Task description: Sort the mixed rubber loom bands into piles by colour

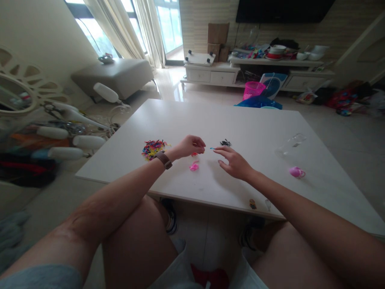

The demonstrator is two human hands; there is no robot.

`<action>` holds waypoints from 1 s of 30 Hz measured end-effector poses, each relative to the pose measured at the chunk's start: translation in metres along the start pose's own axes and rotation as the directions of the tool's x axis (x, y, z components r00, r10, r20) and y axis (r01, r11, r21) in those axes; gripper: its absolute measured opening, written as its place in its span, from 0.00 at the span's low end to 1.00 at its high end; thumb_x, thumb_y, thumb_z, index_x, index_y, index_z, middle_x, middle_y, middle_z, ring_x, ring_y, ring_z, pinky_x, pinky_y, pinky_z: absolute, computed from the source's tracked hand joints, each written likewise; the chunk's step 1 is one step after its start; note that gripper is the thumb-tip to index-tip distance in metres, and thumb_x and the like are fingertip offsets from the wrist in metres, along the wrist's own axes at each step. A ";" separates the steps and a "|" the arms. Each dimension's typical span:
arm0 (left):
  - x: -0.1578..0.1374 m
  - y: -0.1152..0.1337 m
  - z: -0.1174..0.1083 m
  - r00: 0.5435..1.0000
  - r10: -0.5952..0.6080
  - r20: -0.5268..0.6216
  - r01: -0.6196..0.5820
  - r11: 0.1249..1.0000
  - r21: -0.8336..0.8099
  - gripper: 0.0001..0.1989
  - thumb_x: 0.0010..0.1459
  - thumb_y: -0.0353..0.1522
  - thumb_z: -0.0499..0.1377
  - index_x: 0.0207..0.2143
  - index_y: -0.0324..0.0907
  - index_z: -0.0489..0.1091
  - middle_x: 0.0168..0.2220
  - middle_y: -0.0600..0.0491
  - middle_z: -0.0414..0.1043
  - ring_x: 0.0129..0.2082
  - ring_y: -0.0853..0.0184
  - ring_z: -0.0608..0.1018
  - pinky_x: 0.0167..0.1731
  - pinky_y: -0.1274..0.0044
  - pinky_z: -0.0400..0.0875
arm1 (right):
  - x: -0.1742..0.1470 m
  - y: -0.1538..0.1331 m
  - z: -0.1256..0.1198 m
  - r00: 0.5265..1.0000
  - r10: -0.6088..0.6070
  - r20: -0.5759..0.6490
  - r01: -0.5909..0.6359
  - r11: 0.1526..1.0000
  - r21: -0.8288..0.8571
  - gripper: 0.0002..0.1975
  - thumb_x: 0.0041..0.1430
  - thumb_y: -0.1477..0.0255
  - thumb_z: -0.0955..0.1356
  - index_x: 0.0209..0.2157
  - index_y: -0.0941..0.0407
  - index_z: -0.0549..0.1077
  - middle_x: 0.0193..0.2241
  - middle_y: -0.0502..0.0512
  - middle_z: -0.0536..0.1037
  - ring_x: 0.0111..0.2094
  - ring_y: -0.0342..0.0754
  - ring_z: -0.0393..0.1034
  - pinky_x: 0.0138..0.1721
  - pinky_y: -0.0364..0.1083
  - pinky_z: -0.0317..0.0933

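My left hand [190, 145], with a brown watch [164, 159] on its wrist, is over the middle of the white table [180, 116]. Its fingers are curled together in a pinch; whatever they hold is too small to name. Just under it show small red pieces [195, 154], and a little nearer lies a pink cluster [194, 165]. My right hand [233, 161] has its fingers stretched out and the thumb apart. A small blue piece [212, 148] lies at its fingertips. Beyond that hand is a little heap of black pieces [225, 143]. To the left sits a multicoloured pile of small pieces [153, 149].
On the table's right are a clear plastic container [296, 139] and a pink-purple object [297, 172]. A small cartoon figure [252, 204] is at the near edge. White-shaded lamps [106, 92] stand left of the table. Past the far edge is a pink basket [253, 90].
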State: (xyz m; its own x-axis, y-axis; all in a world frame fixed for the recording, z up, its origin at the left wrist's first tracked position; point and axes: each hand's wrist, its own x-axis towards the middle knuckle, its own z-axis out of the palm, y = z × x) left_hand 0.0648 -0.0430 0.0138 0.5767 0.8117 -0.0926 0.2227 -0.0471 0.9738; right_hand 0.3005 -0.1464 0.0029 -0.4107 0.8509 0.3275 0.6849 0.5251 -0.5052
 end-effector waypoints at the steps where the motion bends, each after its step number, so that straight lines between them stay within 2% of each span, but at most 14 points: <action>1: 0.000 0.000 -0.001 1.000 -0.005 -0.007 0.005 1.000 -0.004 0.11 0.46 0.28 0.72 0.32 0.35 0.76 0.27 0.48 0.78 0.29 0.66 0.80 0.31 0.75 0.74 | 0.001 0.004 -0.003 1.000 0.016 -0.009 -0.016 1.000 -0.008 0.23 0.61 0.75 0.65 0.58 0.53 0.73 0.56 0.59 0.74 0.58 0.56 0.67 0.61 0.58 0.63; 7: 0.006 -0.007 -0.009 0.999 -0.019 -0.035 0.019 1.000 -0.007 0.10 0.46 0.29 0.72 0.30 0.35 0.76 0.25 0.50 0.77 0.27 0.67 0.79 0.29 0.75 0.75 | 0.001 0.039 -0.024 0.988 0.156 0.005 -0.156 0.985 -0.069 0.15 0.60 0.73 0.67 0.47 0.54 0.79 0.49 0.58 0.78 0.51 0.56 0.73 0.56 0.56 0.67; 12: 0.011 -0.013 -0.017 0.995 -0.022 -0.093 0.028 0.998 0.064 0.11 0.45 0.31 0.73 0.30 0.36 0.76 0.26 0.50 0.77 0.25 0.69 0.78 0.28 0.76 0.74 | -0.003 0.060 -0.029 0.974 0.212 0.078 -0.197 0.966 -0.169 0.12 0.60 0.72 0.67 0.42 0.55 0.81 0.46 0.59 0.80 0.49 0.56 0.74 0.56 0.54 0.65; 20: 0.013 -0.016 -0.025 0.970 -0.015 -0.244 0.015 1.000 -0.003 0.11 0.42 0.29 0.72 0.29 0.37 0.76 0.26 0.51 0.77 0.28 0.68 0.78 0.33 0.74 0.74 | -0.004 0.064 -0.027 0.971 0.202 0.130 -0.173 0.963 -0.207 0.11 0.60 0.71 0.68 0.43 0.54 0.81 0.47 0.57 0.80 0.49 0.55 0.74 0.56 0.52 0.65; 25: 0.017 -0.025 -0.033 0.937 0.004 -0.351 0.016 0.998 0.054 0.11 0.41 0.30 0.71 0.29 0.38 0.76 0.27 0.51 0.78 0.30 0.67 0.78 0.34 0.75 0.72 | -0.005 0.067 -0.027 0.957 0.216 0.194 -0.175 0.962 -0.210 0.09 0.59 0.72 0.68 0.38 0.54 0.81 0.44 0.57 0.81 0.48 0.54 0.75 0.55 0.51 0.65; 30: 0.021 -0.036 -0.037 0.912 -0.022 -0.410 0.070 0.992 0.103 0.09 0.40 0.30 0.70 0.28 0.39 0.76 0.26 0.52 0.77 0.28 0.68 0.77 0.30 0.77 0.70 | -0.005 0.065 -0.028 0.966 0.226 0.123 -0.192 0.952 -0.240 0.07 0.58 0.72 0.68 0.33 0.54 0.80 0.46 0.57 0.80 0.48 0.54 0.74 0.55 0.52 0.65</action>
State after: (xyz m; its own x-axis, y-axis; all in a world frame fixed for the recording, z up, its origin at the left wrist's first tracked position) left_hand 0.0402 -0.0024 -0.0151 0.1986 0.9799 -0.0204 0.3425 -0.0499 0.9382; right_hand 0.3641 -0.1167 -0.0095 -0.3160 0.9431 0.1038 0.8752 0.3320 -0.3519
